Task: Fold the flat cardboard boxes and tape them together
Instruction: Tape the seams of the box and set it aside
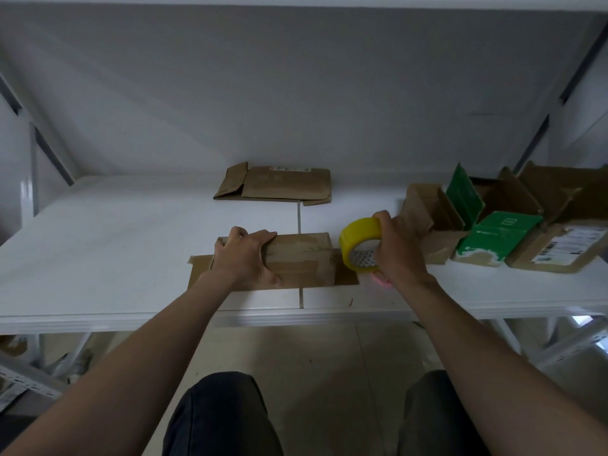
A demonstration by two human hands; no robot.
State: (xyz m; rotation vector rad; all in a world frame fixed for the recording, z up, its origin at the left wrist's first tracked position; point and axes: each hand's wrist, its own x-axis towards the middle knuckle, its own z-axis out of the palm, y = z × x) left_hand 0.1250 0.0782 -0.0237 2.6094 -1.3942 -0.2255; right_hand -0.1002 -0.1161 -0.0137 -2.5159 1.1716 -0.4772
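Left hand (245, 255), centre frame: fingers curled over left end of folded brown cardboard box (302, 255), pinning it on white table (115, 245), likely to steady it for taping. Right hand (399, 245) clamped round yellow tape roll (357, 243), just beside box's right end, seemingly ready to start strip. Flattened brown cardboard box (279, 185) lies behind, upper centre. Erected green and brown boxes (503, 232), flaps up, grouped right, clear of work area.

A small pink plastic thing (381, 280) lies on the big white flat table (98, 245). Behind is a plain grey wall (296, 93).
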